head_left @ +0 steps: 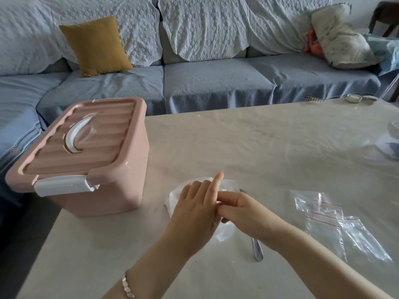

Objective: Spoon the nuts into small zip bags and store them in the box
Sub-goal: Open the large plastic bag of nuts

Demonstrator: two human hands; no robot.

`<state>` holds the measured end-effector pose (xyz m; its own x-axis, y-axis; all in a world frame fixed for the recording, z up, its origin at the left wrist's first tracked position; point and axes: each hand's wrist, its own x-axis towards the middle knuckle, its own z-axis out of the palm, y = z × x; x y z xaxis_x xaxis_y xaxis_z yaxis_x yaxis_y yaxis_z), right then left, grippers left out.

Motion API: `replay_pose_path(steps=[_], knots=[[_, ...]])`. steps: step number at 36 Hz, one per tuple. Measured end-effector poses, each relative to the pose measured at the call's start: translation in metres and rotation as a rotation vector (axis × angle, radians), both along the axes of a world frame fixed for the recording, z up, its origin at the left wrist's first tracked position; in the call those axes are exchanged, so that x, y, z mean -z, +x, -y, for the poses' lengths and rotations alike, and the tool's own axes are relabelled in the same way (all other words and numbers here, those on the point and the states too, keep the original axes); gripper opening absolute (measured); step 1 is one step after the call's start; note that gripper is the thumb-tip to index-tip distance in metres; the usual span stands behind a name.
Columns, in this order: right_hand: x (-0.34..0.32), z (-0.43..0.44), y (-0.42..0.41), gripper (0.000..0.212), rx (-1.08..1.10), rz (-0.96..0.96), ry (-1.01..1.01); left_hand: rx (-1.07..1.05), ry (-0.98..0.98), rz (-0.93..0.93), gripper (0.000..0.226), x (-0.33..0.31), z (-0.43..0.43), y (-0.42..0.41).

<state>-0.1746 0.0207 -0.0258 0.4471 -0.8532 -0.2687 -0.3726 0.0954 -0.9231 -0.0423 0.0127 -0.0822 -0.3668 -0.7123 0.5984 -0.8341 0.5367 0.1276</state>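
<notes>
A pink box (86,160) with a closed ribbed lid and a white latch stands on the table's left side. My left hand (194,212) lies palm down on a crumpled clear plastic bag (179,192), index finger lifted. My right hand (246,214) meets it from the right, fingertips pinched at the bag beside my left fingers. Whatever the bag contains is hidden, and no nuts show. A metal spoon (258,251) lies under my right wrist with its handle towards me. Several small empty zip bags (328,214) with red seal lines lie to the right.
The table (259,147) has a pale cloth under a clear cover. Clear containers (388,145) sit at its right edge, and a tape roll (354,98) and comb (313,99) at the far edge. A blue-covered sofa (216,83) with a mustard cushion (97,46) runs behind.
</notes>
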Motion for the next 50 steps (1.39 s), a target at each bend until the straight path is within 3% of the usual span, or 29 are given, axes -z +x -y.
replay_pose_path(steps=[6,11,15,17,20,21,23,25,29,31,34,36,39,42,45,50], knots=[[0.010,-0.002,-0.003,0.056,-0.093,-0.030,-0.041,-0.127,0.121,-0.073,0.056,0.006,-0.002,0.006],[0.011,-0.007,-0.007,0.026,-0.169,0.039,-0.018,-0.121,0.061,-0.045,0.019,0.009,-0.009,0.014],[0.017,-0.008,-0.013,0.041,-0.080,0.208,0.141,-0.143,0.122,0.004,0.014,0.014,-0.015,0.023],[0.027,-0.004,-0.017,0.033,0.124,0.092,0.033,-0.201,0.195,-0.082,0.017,0.014,-0.016,0.028],[0.053,0.007,-0.033,0.010,0.399,-0.429,-0.196,-0.273,0.296,-0.291,0.033,0.012,-0.021,0.038],[0.060,0.009,-0.038,0.006,0.382,-0.645,-0.180,-0.312,0.340,-0.366,0.037,0.011,-0.023,0.041],[0.080,0.011,-0.047,0.028,0.211,-0.975,-0.022,-0.395,0.436,-0.482,0.038,0.012,-0.024,0.047],[0.099,0.009,-0.049,0.030,0.118,-1.067,0.098,-0.432,0.468,-0.554,0.038,0.014,-0.024,0.052],[0.114,0.005,-0.044,0.023,0.142,-1.148,0.041,-0.440,0.471,-0.582,0.036,0.020,-0.021,0.056],[0.115,0.005,-0.048,0.012,0.174,-1.129,0.018,-0.436,0.480,-0.572,0.035,0.026,-0.020,0.057],[0.108,0.003,-0.065,0.013,0.292,-1.064,-0.096,-0.421,0.494,-0.573,0.035,0.033,-0.019,0.057],[0.100,0.001,-0.077,0.023,0.435,-0.936,-0.199,-0.418,0.512,-0.596,0.034,0.035,-0.018,0.056],[0.078,-0.002,-0.086,0.023,0.541,-0.694,-0.407,-0.433,0.569,-0.663,0.031,0.033,-0.016,0.053],[0.047,-0.005,-0.081,0.016,0.442,-0.502,-0.542,-0.448,0.644,-0.752,0.026,0.031,-0.012,0.047],[0.024,-0.007,-0.069,0.024,0.358,-0.370,-0.523,-0.468,0.708,-0.770,0.025,0.033,-0.007,0.042],[0.022,-0.006,-0.052,0.016,0.305,-0.478,-0.460,-0.432,0.799,-0.774,0.025,0.037,-0.006,0.042]])
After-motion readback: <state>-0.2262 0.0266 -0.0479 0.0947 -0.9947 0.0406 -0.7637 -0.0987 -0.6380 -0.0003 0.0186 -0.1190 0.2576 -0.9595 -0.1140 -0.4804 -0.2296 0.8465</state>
